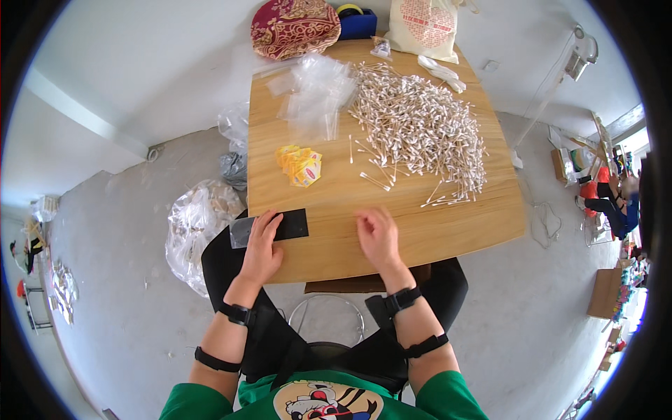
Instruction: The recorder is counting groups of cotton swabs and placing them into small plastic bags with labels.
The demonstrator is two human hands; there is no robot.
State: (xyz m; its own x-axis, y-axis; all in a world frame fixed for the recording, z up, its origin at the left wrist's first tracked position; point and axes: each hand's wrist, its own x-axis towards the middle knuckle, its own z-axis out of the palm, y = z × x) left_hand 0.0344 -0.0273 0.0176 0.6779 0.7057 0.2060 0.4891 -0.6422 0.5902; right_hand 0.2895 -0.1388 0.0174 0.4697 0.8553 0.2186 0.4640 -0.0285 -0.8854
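My left hand (262, 246) lies on a flat black rectangular plate (294, 222) near the table's front left edge, its fingers stretched out. Under and beside those fingers is a clear plastic bag (241, 233), at the plate's left end. Above the table's front, my right hand (379, 236) is closed, with the fingers curled in and slightly blurred; whatever they may hold is hidden. Farther back lies a big heap of cotton swabs (420, 126), with several loose swabs (374, 181) at its near side. Small yellow labels (299, 166) are piled left of the swabs.
Behind the labels lies a stack of clear bags (318, 91). Along the far edge are a red patterned cloth item (295, 28), a blue tape dispenser (357, 23), a cream cloth bag (423, 28) and white gloves (442, 73). A clear sack (199, 224) stands on the floor left.
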